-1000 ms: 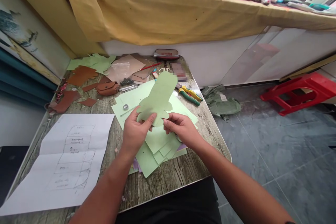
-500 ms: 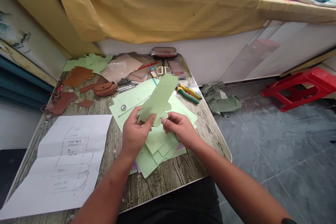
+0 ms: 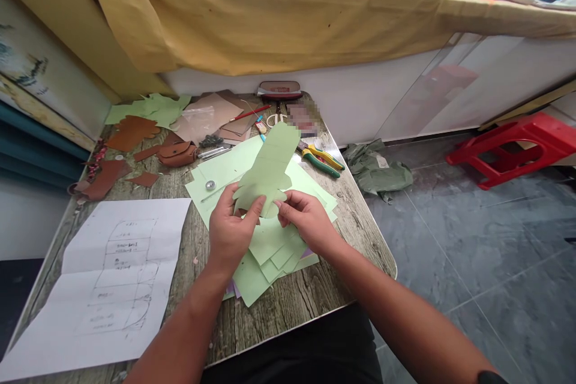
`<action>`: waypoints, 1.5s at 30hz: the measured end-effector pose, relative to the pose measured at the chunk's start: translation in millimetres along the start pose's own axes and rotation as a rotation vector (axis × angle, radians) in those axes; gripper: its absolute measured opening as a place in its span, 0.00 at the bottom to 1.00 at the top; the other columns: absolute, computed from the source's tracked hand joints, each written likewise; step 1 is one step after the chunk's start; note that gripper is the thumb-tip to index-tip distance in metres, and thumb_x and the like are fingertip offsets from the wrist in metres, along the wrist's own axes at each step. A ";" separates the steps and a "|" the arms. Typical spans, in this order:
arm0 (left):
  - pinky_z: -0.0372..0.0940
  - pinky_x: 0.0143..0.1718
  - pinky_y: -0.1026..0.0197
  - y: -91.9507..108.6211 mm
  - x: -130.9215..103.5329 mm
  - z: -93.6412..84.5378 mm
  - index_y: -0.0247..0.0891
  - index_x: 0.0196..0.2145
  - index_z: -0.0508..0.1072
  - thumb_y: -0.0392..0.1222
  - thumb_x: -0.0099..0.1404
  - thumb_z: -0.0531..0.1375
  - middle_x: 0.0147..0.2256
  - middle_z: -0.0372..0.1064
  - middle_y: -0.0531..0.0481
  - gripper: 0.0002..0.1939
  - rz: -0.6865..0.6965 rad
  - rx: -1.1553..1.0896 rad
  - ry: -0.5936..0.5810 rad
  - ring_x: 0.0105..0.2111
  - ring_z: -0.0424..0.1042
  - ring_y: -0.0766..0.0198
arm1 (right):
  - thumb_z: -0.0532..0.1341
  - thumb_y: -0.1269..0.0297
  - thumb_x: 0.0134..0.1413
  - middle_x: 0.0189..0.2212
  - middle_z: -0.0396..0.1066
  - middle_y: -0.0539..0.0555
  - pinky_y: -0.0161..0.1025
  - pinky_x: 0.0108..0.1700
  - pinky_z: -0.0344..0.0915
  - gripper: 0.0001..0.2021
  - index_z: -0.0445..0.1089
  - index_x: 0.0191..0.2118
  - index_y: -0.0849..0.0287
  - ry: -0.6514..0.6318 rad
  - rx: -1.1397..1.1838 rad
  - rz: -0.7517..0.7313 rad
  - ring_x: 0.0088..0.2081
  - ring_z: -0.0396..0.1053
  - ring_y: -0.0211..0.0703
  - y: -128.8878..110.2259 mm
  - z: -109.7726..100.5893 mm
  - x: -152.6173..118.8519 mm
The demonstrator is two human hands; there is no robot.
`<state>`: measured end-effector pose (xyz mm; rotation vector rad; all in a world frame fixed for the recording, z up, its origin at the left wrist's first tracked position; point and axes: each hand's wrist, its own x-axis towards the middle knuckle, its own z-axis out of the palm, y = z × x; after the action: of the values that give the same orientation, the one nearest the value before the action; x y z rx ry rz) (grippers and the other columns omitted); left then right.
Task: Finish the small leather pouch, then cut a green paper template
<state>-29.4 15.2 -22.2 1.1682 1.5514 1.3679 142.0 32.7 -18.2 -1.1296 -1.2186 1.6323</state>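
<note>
A green paper cut-out point(image 3: 270, 159), long with a rounded far end and scalloped lobes near me, is held up above the table. My left hand point(image 3: 234, 222) pinches its near left part, thumb on top. At its near right edge, my right hand point(image 3: 303, 216) is closed with thumb and forefinger on a small lobe. Below lies a stack of green paper sheets point(image 3: 252, 282), with bits of purple showing at its edges. A small round metal piece point(image 3: 210, 185) rests on the sheets, left of my hands.
A white sheet with a drawn pattern point(image 3: 72, 312) lies at the left. Behind are a brown leather pouch point(image 3: 177, 154), leather scraps point(image 3: 132, 132), green-and-yellow pliers point(image 3: 321, 159) and white-handled scissors point(image 3: 275, 118). On the floor at the right stands a red stool point(image 3: 513, 147).
The near end of the paper cut-out has bent slightly between my fingers. Both hands keep their hold, and the view has shifted a little.
</note>
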 end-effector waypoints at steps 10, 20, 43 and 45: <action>0.74 0.27 0.62 0.5 -0.9 2.4 0.41 0.47 0.77 0.49 0.61 0.75 0.36 0.79 0.53 0.20 -0.012 -0.097 0.015 0.24 0.75 0.66 | 0.69 0.53 0.60 0.24 0.70 0.46 0.42 0.37 0.65 0.11 0.74 0.33 0.54 0.049 0.022 -0.024 0.28 0.66 0.41 1.1 3.4 3.7; 0.70 0.36 0.59 -8.3 6.9 0.3 0.40 0.22 0.72 0.50 0.60 0.76 0.24 0.70 0.53 0.20 -0.069 -0.115 -0.117 0.28 0.69 0.63 | 0.70 0.54 0.59 0.24 0.69 0.45 0.41 0.36 0.64 0.11 0.73 0.33 0.55 0.074 -0.015 -0.054 0.28 0.66 0.41 -0.9 3.8 5.6; 0.67 0.30 0.60 -15.9 2.5 7.0 0.38 0.29 0.78 0.49 0.62 0.75 0.26 0.74 0.53 0.15 -0.128 -0.214 -0.064 0.26 0.70 0.63 | 0.67 0.59 0.57 0.23 0.67 0.45 0.41 0.35 0.62 0.06 0.74 0.32 0.54 0.117 0.037 -0.059 0.28 0.64 0.40 1.7 14.7 7.7; 0.67 0.30 0.60 -15.8 2.2 7.5 0.38 0.29 0.78 0.48 0.62 0.75 0.26 0.74 0.53 0.14 -0.114 -0.203 -0.052 0.26 0.71 0.63 | 0.67 0.60 0.56 0.23 0.66 0.44 0.41 0.34 0.62 0.07 0.73 0.31 0.54 0.133 0.033 -0.063 0.27 0.63 0.40 0.8 16.7 7.1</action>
<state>-25.4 19.3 -38.9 0.9698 1.3857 1.3732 124.0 34.7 -18.1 -1.1492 -1.1272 1.5003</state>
